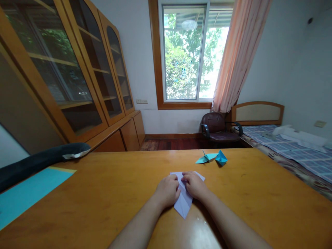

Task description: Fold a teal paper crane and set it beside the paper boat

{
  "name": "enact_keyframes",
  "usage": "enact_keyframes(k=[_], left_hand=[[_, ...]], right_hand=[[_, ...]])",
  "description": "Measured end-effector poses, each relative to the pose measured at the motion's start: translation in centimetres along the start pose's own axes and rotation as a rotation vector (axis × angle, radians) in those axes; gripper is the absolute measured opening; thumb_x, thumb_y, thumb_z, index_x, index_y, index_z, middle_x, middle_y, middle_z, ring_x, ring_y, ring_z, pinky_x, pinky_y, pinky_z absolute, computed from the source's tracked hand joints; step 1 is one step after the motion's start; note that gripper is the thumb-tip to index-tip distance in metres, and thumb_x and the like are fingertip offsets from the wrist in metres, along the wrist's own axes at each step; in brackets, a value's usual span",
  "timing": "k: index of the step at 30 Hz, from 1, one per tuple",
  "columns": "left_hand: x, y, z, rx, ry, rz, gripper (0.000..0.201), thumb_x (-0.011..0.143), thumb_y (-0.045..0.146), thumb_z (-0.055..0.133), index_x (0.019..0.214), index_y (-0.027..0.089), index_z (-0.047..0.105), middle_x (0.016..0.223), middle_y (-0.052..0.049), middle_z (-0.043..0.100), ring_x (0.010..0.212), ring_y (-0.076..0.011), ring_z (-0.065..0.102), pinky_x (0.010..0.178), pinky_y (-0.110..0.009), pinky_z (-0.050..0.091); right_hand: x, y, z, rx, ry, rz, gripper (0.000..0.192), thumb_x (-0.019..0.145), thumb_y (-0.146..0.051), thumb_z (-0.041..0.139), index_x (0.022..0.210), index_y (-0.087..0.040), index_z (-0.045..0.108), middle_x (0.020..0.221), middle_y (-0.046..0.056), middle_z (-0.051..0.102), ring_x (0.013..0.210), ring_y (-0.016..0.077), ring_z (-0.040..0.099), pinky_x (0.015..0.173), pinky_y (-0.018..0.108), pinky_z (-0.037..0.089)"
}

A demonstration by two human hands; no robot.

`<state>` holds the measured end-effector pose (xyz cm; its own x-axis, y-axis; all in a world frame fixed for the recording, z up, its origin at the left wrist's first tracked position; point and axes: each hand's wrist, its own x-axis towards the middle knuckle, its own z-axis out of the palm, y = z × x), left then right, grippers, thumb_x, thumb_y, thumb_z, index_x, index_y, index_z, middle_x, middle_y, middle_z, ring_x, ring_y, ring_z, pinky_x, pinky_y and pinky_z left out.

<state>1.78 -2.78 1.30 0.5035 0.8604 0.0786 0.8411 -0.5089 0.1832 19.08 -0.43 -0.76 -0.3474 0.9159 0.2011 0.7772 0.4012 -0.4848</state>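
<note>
A pale purple sheet of folding paper (184,206) lies on the table before me, folded to a point towards me, with creases along its length. My left hand (167,190) rests on its left side, fingers curled over the paper. On the right, my right hand (195,185) bends its fingers down onto the upper part, close to the left fingertips. Both hands look closed on the paper, and they cover much of its middle. Just beyond them sit a turquoise paper crane (206,158) and a blue folded paper piece (221,158).
The wooden table (116,211) spans the foreground. On its left lie turquoise paper sheets (33,195) beside a long dark padded object (44,160). Past the far edge stand a brown armchair (216,126) and a bed (293,145). A glass-fronted cabinet (103,100) lines the left wall.
</note>
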Motion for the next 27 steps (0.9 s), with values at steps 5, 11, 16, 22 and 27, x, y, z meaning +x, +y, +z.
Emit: enact_keyframes(k=[5,11,16,22,27], left_hand=[[0.11,-0.16,0.28,-0.016,0.015,0.02,0.022,0.083,0.03,0.049,0.083,0.018,0.068,0.1,-0.008,0.061,0.092,-0.0217,0.056,0.083,-0.033,0.045],[0.09,-0.19,0.29,-0.027,0.032,0.028,0.021,0.082,0.029,0.049,0.082,0.018,0.068,0.099,-0.008,0.062,0.091,-0.0217,0.056,0.082,-0.033,0.045],[0.12,-0.24,0.44,-0.042,0.039,0.025,0.021,0.082,0.029,0.05,0.081,0.018,0.068,0.097,-0.008,0.062,0.091,-0.0215,0.055,0.082,-0.032,0.044],[0.18,-0.43,0.71,-0.061,0.051,0.033,0.019,0.082,0.028,0.051,0.079,0.018,0.067,0.097,-0.008,0.061,0.091,-0.0211,0.054,0.082,-0.032,0.043],[0.21,-0.5,0.82,-0.068,0.054,0.037,0.018,0.082,0.027,0.051,0.079,0.018,0.067,0.097,-0.007,0.061,0.091,-0.0211,0.054,0.082,-0.032,0.043]], right_hand=[[0.0,0.04,0.09,0.025,-0.001,0.008,0.034,0.076,-0.011,0.047,0.092,-0.019,0.075,0.118,0.009,0.067,0.11,0.0205,0.058,0.097,0.03,0.039],[-0.03,-0.01,-0.06,0.028,-0.002,0.017,0.035,0.074,-0.009,0.047,0.092,-0.02,0.075,0.119,0.008,0.066,0.111,0.021,0.057,0.098,0.031,0.038],[-0.07,-0.02,-0.01,0.028,0.006,0.008,0.035,0.074,-0.009,0.047,0.092,-0.019,0.075,0.119,0.008,0.066,0.111,0.0212,0.057,0.098,0.031,0.039],[-0.06,0.09,0.04,0.033,0.008,0.0,0.034,0.074,-0.01,0.048,0.091,-0.019,0.075,0.118,0.009,0.067,0.11,0.0213,0.058,0.097,0.031,0.039],[0.0,0.2,0.15,0.031,0.006,0.009,0.033,0.074,-0.01,0.049,0.092,-0.02,0.075,0.118,0.008,0.066,0.111,0.0212,0.057,0.098,0.031,0.038]])
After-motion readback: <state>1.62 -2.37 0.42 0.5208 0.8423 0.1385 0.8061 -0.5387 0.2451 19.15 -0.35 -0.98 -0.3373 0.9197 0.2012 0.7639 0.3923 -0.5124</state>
